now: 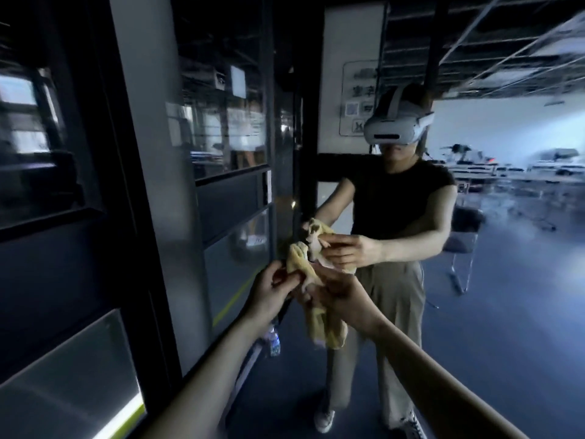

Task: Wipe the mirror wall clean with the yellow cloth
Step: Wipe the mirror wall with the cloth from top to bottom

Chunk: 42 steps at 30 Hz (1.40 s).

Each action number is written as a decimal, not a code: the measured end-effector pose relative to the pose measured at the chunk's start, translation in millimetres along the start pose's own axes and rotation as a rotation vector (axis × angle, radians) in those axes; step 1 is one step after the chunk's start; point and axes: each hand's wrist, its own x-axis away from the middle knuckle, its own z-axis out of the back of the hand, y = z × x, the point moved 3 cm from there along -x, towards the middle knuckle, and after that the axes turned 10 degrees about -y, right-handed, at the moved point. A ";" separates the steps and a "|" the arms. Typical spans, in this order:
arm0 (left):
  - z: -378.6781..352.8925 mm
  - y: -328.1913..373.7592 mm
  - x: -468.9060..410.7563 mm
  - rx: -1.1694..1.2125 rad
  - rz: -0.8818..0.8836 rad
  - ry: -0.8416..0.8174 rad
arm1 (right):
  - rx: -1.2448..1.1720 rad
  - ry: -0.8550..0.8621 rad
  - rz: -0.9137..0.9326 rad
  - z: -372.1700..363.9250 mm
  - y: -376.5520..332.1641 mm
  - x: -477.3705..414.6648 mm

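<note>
Centre: yellow cloth (324,326), bunched and held up between both hands, near the camera and just in front of the mirror wall (512,264); its lower folds hang below the right hand (346,301). Left hand (270,291): fingertips pinch an upper fold of the cloth. Right hand: seen from the back, fingers curled round the middle of the cloth. Far centre: reflection (399,201) of a person in a white headset (394,129), black top and beige trousers, holding the cloth with both hands. Left: dark glazed panels (231,128) in black frames; a clear bottle (274,342) stands on the floor at their foot. Far right, in the mirror: a metal-legged chair (462,248); blurred tables beyond.
</note>
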 end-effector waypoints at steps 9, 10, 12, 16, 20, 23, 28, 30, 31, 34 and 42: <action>47.6 -5.6 -23.5 -0.259 -0.071 -0.075 | 0.192 0.119 -0.187 4.0 -4.1 -7.5; 48.6 -6.8 -23.7 -0.330 -0.103 -0.096 | 0.271 0.092 -0.259 5.5 -9.1 -5.6; 47.6 -7.4 -22.1 -0.459 -0.173 -0.128 | 0.526 0.076 -0.258 10.3 -17.6 -2.2; 42.2 -3.3 -17.3 -0.608 -0.255 -0.103 | 0.683 -0.054 -0.254 24.6 -39.9 8.0; 31.1 12.1 -12.3 -0.771 -0.260 -0.064 | 0.674 -0.149 -0.373 46.1 -59.3 15.7; 20.7 20.4 -8.4 -0.861 -0.272 -0.071 | 0.965 -0.080 -0.382 59.1 -66.0 18.4; 18.0 25.5 -6.0 -0.905 -0.219 -0.007 | 1.116 0.128 -0.468 68.4 -81.2 29.2; 13.6 24.5 -4.0 -0.907 -0.197 -0.040 | 1.116 0.199 -0.524 69.7 -78.2 33.0; 10.6 23.9 -2.3 -0.896 -0.182 -0.065 | 1.050 0.241 -0.548 72.1 -72.8 34.0; -0.7 24.9 2.2 -0.802 -0.134 -0.130 | 0.650 0.436 -0.509 76.8 -61.6 32.5; -19.3 29.7 -28.3 -0.686 -0.192 -0.148 | 0.517 0.728 -0.052 38.2 -69.1 8.4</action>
